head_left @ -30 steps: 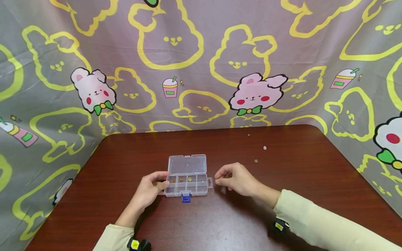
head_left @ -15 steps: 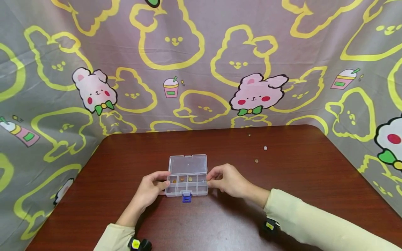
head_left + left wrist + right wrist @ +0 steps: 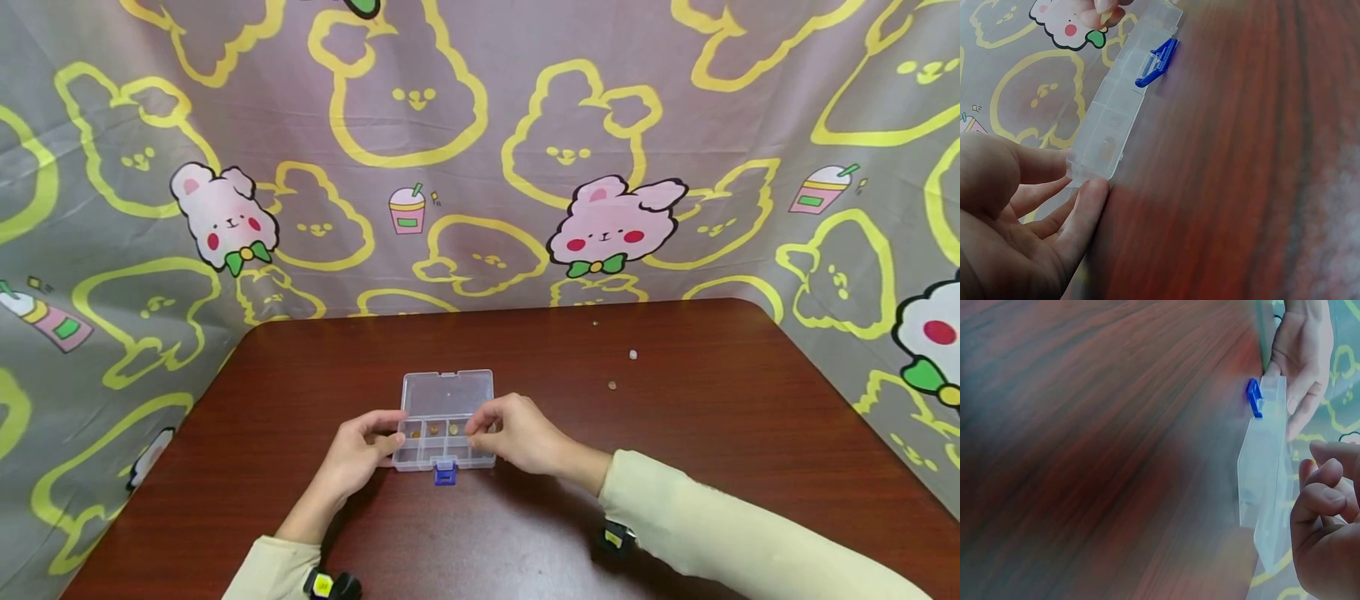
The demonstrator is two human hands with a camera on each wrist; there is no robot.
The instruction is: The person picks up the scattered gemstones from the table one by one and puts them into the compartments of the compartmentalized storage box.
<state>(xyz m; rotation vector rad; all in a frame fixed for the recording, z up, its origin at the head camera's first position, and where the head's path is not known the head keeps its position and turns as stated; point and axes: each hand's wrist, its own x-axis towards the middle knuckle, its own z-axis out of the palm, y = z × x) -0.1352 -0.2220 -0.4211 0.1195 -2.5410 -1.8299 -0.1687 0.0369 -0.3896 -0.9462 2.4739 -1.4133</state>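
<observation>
A clear plastic compartment box [image 3: 444, 451] with a blue latch [image 3: 446, 474] lies on the table, its lid [image 3: 447, 393] raised at the back. My left hand [image 3: 360, 454] grips the box's left end between thumb and fingers. Small brown and yellowish stones [image 3: 453, 430] sit in separate back compartments. Over the right-hand compartments, my right hand [image 3: 517, 433] holds its thumb and fingertips together. The left wrist view shows a tiny yellowish piece [image 3: 1105, 21] at those fingertips, too small to name. The right hand covers the far-right back compartment in the head view.
To the right, beyond the box, lie a brownish stone [image 3: 612, 385], a white stone [image 3: 633, 355] and a tiny piece [image 3: 596, 323] near the back edge. A patterned curtain [image 3: 465, 167] surrounds the dark wooden table [image 3: 315, 358] at the back and sides.
My right hand has moved left from beside the box to above its right-hand compartments. The left hand keeps its grip on the box, which has stayed in place.
</observation>
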